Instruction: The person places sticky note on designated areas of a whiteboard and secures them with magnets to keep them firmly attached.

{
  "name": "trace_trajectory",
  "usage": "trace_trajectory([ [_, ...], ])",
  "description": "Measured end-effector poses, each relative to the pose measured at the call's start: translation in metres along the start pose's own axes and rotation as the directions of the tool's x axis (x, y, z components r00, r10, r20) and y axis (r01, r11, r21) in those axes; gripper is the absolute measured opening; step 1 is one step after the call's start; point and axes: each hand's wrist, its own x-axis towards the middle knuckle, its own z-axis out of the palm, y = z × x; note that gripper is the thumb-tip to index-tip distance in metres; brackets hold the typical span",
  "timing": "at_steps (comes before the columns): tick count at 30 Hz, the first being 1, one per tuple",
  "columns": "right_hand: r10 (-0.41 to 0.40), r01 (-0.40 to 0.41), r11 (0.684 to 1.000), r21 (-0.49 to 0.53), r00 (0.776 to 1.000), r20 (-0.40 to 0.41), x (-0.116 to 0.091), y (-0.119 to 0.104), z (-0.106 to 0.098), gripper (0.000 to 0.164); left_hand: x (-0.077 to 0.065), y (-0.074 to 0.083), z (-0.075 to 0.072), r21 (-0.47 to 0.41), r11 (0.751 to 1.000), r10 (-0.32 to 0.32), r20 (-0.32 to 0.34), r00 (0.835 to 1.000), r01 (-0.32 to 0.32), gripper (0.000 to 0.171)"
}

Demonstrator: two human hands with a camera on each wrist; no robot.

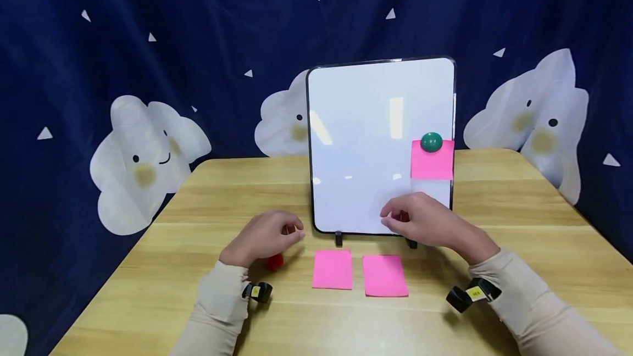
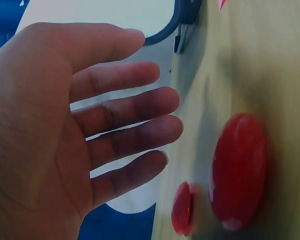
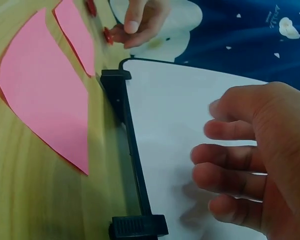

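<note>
My left hand (image 1: 267, 235) hovers above the table left of the whiteboard, its fingers loosely bent around nothing. Below it lie two red round magnets, a nearer one (image 2: 238, 171) and a farther one (image 2: 182, 209); in the head view the hand partly covers them. My right hand (image 1: 427, 221) is in front of the whiteboard's (image 1: 366, 125) lower right part, fingers relaxed and holding nothing. A green round magnet (image 1: 431, 142) sits over the top edge of a pink sticky note (image 1: 432, 162) on the board's right side. Two more pink notes, left (image 1: 332, 270) and right (image 1: 385, 276), lie flat before the board.
The whiteboard stands upright on small black feet (image 1: 338, 238) on the wooden table (image 1: 247, 185). Behind it hangs a dark blue curtain (image 1: 222, 26) with white clouds and triangles. Black cameras are strapped to both wrists.
</note>
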Motion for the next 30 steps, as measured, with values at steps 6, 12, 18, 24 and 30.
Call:
trace_trajectory([
  [6, 0.011, -0.011, 1.0, -0.003, 0.997, 0.078, 0.002, -0.003, 0.006, 0.007, -0.005, -0.006, 0.003, -0.08, 0.997, -0.003, -0.006, 1.0, 0.002, 0.013],
  [12, -0.011, 0.015, 1.0, -0.027, 0.988, 0.154, 0.0, -0.008, 0.013, 0.014, -0.009, -0.013, 0.004, -0.121, 0.992, -0.019, 0.048, 0.999, 0.025, 0.017],
  [18, -0.059, 0.068, 0.997, -0.034, 0.976, 0.209, 0.003, -0.014, 0.021, 0.011, -0.017, -0.021, -0.006, -0.139, 0.988, -0.053, 0.088, 0.995, 0.065, 0.02],
  [24, -0.057, 0.063, 0.998, -0.016, 0.967, 0.249, 0.003, -0.017, 0.024, 0.016, -0.018, -0.024, -0.009, -0.143, 0.982, -0.11, 0.111, 0.988, 0.125, 0.02],
  [30, -0.054, 0.069, 0.997, -0.042, 0.958, 0.28, 0.0, -0.019, 0.032, 0.018, -0.019, -0.026, -0.008, -0.197, 0.968, -0.119, 0.188, 0.975, 0.156, 0.016],
])
